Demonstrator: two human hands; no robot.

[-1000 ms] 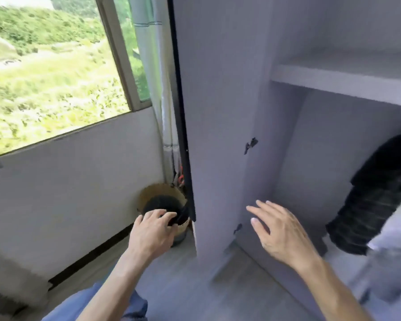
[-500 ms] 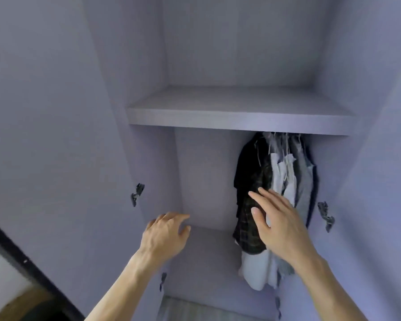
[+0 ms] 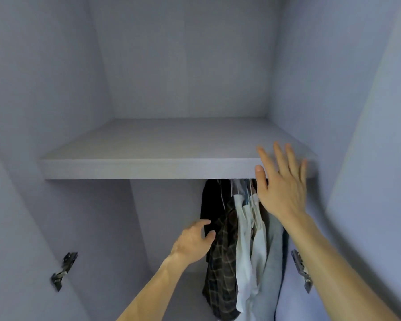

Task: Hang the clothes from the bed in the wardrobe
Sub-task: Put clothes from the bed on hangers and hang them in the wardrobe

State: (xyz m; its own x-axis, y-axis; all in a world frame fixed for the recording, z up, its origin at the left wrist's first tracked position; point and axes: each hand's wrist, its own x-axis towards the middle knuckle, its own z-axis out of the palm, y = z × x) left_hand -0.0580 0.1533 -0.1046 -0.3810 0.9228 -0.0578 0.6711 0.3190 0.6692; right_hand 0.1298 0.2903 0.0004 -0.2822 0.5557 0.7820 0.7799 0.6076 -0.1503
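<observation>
Clothes [image 3: 239, 239] hang bunched under the wardrobe [image 3: 56, 112] shelf [image 3: 148, 167] — black, dark plaid, white, grey; left hand [image 3: 192, 242] and right hand [image 3: 283, 184] have loose, empty fingers.

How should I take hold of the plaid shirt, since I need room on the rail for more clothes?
The plaid shirt hangs limp, so its loose hem would probably only swing: grip it high, at the shoulder just under the shelf. Come from the front left, where the left hand hovers; the white garments crowd its right side.
</observation>
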